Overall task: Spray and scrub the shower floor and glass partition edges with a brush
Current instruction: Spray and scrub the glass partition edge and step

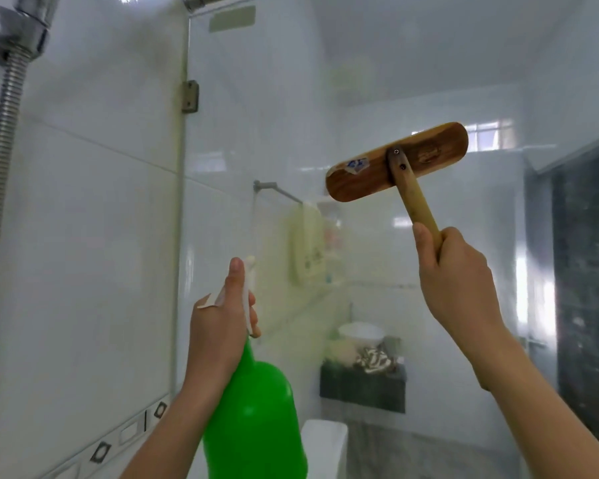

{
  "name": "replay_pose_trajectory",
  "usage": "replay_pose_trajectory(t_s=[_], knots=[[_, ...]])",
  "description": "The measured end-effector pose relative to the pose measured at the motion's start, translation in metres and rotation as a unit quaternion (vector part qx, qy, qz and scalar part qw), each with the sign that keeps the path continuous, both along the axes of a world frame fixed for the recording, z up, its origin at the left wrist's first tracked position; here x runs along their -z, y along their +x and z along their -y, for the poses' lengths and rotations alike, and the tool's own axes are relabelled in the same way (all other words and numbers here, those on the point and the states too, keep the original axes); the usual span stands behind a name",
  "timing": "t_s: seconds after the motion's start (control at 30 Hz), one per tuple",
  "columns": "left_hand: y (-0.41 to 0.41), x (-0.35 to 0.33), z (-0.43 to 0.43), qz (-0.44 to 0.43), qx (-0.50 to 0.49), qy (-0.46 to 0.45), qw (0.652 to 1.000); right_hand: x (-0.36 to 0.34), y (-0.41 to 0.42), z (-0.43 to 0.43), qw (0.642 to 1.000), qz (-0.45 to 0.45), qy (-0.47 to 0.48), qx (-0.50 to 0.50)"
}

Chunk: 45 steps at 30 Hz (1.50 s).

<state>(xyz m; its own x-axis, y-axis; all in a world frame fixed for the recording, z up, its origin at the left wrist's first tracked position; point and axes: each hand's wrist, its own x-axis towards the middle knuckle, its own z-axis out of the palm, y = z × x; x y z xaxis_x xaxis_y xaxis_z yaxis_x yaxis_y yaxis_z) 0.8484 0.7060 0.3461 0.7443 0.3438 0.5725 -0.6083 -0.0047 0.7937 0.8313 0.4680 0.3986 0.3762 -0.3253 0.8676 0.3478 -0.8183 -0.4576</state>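
Green spray bottle (pixel 256 420) low at left, neck gripped in left hand (pixel 222 316), nozzle toward glass partition (pixel 256 115). Wooden brush (pixel 396 160) higher at right, handle clasped in right hand (pixel 453 271), head's long axis rising rightward, bristles facing the glass. Judged: wall-side edge (pixel 181 209) left of brush, nearer left hand; leftward sweep called for.

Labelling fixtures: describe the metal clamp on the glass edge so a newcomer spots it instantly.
Find the clear glass partition where it meets the white tiled wall. Follow that vertical joint up, higher than the wooden scrubbing brush, to the small grey rectangular metal clamp, the only flat plate on it.
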Motion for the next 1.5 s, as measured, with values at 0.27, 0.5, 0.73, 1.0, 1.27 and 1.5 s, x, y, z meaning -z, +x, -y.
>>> replay_pose_trajectory(t_s=[0.27, 0.5, 0.73, 1.0, 1.27, 1.5], knots=[[0.002, -0.002, -0.002, 0.007, 0.006, 0.012, 1.000, 0.002, 0.002, -0.002, 1.000, -0.016, 0.005, 0.010], [0.001, 0.001, -0.006, 0.028, -0.015, 0.027, 0.999, -0.001, -0.001, -0.004, 1.000, -0.010, 0.012, 0.001], [0.005, 0.004, -0.013, 0.037, -0.022, 0.014, 0.999, 0.000, -0.001, -0.011, 1.000, -0.009, 0.015, -0.015], [0.009, 0.010, -0.014, -0.004, 0.019, 0.048, 0.999, 0.002, 0.000, -0.020, 0.999, -0.015, 0.014, -0.026], [0.013, 0.025, -0.010, -0.026, 0.030, 0.059, 0.997, 0.005, 0.004, -0.025, 0.999, -0.027, 0.008, -0.024], [0.012, 0.025, -0.015, -0.012, -0.001, 0.051, 0.999, 0.007, 0.011, -0.029, 0.999, -0.040, -0.012, 0.012]])
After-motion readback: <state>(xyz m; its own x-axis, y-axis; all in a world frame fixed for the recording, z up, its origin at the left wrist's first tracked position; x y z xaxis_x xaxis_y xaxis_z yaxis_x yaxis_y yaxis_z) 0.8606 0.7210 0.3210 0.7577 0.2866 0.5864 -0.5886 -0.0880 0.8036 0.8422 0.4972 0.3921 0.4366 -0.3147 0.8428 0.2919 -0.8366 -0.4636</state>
